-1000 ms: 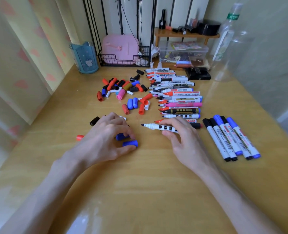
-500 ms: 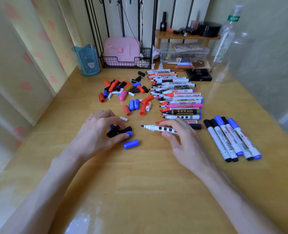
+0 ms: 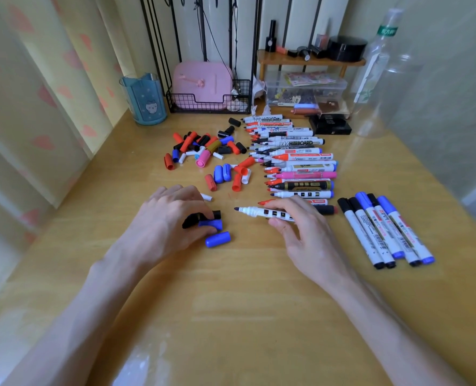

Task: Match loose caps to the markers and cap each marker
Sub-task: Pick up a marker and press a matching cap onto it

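My right hand [image 3: 300, 232] holds an uncapped white marker [image 3: 261, 212] by its barrel, tip pointing left, low over the table. My left hand [image 3: 164, 221] curls round a black cap [image 3: 200, 217] and a blue cap [image 3: 211, 224]. A second blue cap [image 3: 218, 239] lies on the table just below my left fingers. A pile of loose red, black, blue, white and pink caps [image 3: 203, 151] lies behind my left hand. A column of uncapped markers [image 3: 295, 160] lies behind my right hand. Several capped markers [image 3: 384, 229] lie in a row at the right.
A small white cap [image 3: 206, 197] lies beyond my left fingers. At the back stand a blue cup [image 3: 144, 98], a wire basket with a pink case [image 3: 203, 90], a wooden shelf over a clear box [image 3: 309, 87], a black box [image 3: 330, 126] and a clear bottle [image 3: 376, 73].
My left hand moved away from the blue caps, gathered a black cap with a blue one between its fingers and left one blue cap on the table. My right hand stayed on the marker.
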